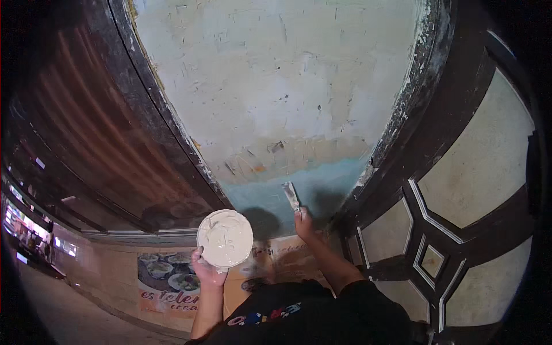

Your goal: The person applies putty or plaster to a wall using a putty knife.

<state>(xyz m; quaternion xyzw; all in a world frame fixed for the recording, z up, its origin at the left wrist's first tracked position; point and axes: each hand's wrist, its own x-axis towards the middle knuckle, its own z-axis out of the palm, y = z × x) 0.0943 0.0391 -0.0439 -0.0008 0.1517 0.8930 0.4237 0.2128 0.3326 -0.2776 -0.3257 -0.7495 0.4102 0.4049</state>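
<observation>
My left hand (209,270) grips a round tub (225,238) by its near left side. Creamy white filler paste fills it, wet and uneven on top. To the right, my right hand (303,222) is closed round the handle of a putty knife (290,194). Its flat blade points up and away, smeared with pale paste. Behind the blade stands a wall panel (287,98), patchy off-white with scrapes and dark nicks above, and a band of blue-green paint (259,198) low down. Whether the blade touches the wall I cannot tell.
Dark wooden frame posts with flaking paint (167,109) (408,98) border the wall panel. At the right is a dark door (425,190) with pale inset panels. Reddish-brown folds (103,115) hang behind the left post. A printed food banner (167,282) lies below, beside the tiles.
</observation>
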